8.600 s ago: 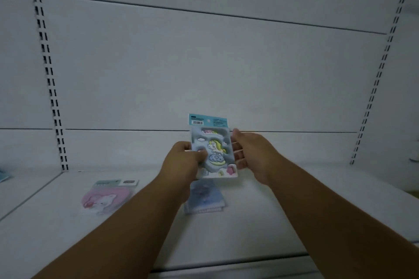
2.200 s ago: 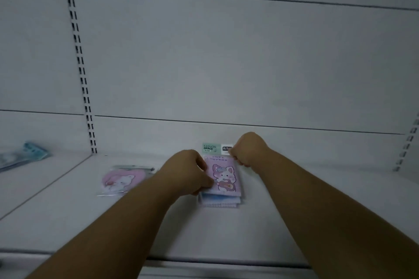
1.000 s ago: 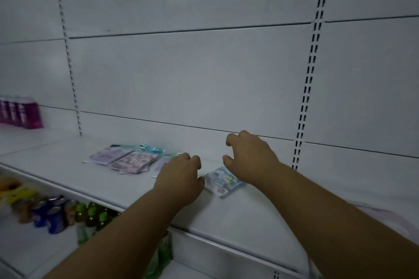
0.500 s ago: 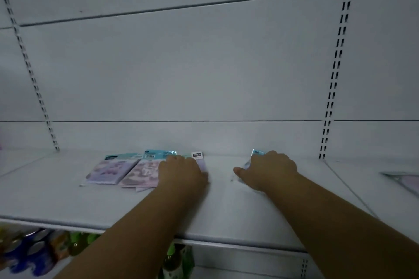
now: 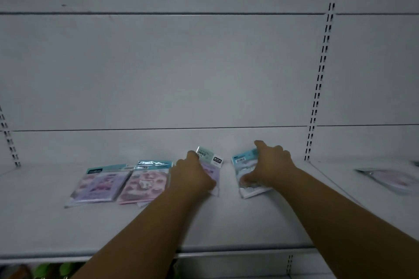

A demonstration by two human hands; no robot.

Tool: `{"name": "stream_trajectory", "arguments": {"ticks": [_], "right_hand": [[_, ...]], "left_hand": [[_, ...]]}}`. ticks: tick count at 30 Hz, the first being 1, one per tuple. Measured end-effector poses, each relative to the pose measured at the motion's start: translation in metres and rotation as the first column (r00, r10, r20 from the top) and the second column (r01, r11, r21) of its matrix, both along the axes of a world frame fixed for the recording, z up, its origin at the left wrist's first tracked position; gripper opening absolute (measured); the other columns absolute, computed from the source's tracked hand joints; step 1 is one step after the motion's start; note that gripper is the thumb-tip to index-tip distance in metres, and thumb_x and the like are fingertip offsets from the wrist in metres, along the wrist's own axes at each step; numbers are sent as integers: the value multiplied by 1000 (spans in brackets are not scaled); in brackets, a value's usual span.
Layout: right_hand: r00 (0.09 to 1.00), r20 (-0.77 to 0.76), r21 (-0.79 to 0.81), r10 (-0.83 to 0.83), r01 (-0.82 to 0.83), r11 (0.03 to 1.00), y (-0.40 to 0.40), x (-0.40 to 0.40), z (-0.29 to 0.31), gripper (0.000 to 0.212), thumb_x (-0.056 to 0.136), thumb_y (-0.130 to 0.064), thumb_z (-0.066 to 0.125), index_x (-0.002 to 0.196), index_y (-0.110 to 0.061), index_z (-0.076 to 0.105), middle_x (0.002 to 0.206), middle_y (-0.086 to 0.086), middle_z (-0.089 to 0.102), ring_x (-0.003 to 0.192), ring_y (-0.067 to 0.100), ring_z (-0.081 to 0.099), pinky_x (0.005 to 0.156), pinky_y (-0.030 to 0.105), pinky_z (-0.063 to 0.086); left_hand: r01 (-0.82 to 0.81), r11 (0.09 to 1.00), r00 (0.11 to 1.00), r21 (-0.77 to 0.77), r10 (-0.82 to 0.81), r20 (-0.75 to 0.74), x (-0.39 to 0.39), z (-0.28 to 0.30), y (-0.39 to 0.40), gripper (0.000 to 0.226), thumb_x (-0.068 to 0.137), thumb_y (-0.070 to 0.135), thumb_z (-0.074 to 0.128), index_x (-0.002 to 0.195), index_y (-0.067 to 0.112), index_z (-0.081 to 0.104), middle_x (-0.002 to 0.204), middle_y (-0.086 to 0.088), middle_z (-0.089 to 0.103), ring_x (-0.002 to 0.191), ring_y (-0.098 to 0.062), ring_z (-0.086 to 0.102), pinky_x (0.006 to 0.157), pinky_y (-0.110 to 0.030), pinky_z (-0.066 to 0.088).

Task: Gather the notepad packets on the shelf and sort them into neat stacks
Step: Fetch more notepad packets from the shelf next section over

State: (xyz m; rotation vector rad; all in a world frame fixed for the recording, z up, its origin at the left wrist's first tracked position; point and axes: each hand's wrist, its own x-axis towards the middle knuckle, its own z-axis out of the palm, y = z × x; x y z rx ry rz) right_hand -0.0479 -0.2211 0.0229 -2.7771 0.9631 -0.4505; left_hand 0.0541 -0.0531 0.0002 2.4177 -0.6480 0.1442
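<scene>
Several notepad packets lie on a white shelf (image 5: pixel 226 229). At the left lie a purple packet (image 5: pixel 99 184) and a pink packet (image 5: pixel 145 184), side by side. My left hand (image 5: pixel 192 175) grips a lilac packet with a green header (image 5: pixel 209 158), its top edge lifted off the shelf. My right hand (image 5: pixel 271 164) grips a pale blue packet (image 5: pixel 243 173), thumb at its far edge, fingers curled over its lower part. Both packets are partly hidden under my hands.
Another packet (image 5: pixel 390 179) lies on the neighbouring shelf bay at the far right. A slotted upright (image 5: pixel 322 70) divides the bays. The white back wall stands close behind the packets. Green items (image 5: pixel 49 270) show on the shelf below at the lower left.
My view has steadied on this bay. My left hand has lifted the lilac packet's top edge, and my right hand has pulled the pale blue packet further into sight.
</scene>
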Motion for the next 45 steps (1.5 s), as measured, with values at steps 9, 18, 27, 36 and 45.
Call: {"name": "stream_trajectory", "arguments": {"ticks": [9,18,27,36,45], "right_hand": [[832,539,57,129,-189,980,4,-28,-1,78,86,-18,65,147,-36,20,118,7,57,90,14,57,78,27,49],[717,688,-30,113,-127,991,-28,-123,33,57,95,-11,49,145,-32,29,135,0,55,109,13,58,86,18,41],[722,691,-53,23,19,998,-134,-260,42,56,94,-14,52,139,-39,31,131,2,59,105,19,64,89,40,55],[751,659,-97,-35,131,987,-280,-406,59,56,94,-15,53,141,-34,31,133,4,58,107,22,63,90,42,54],[748,656,-30,-97,155,987,-388,-446,47,54,94,-15,53,142,-31,32,133,6,57,107,24,63,91,41,53]], "left_hand": [[106,924,985,-368,-148,-88,-10,5,-3,32,77,6,61,103,23,52,101,-5,66,80,-21,62,67,-31,50],[220,722,946,-655,-322,-37,-71,20,-62,35,82,2,63,100,32,58,88,17,57,71,-1,61,49,-10,47],[406,665,875,-627,-480,58,-196,21,-191,36,77,11,74,95,36,57,89,19,59,71,7,60,62,-13,49],[398,680,851,-617,-524,-28,-331,29,-356,31,74,14,77,89,34,58,84,12,63,71,-7,65,66,-32,60],[338,799,886,-497,-449,-118,-359,20,-476,25,69,20,79,93,20,70,98,-4,70,87,-20,66,85,-36,54]]}}
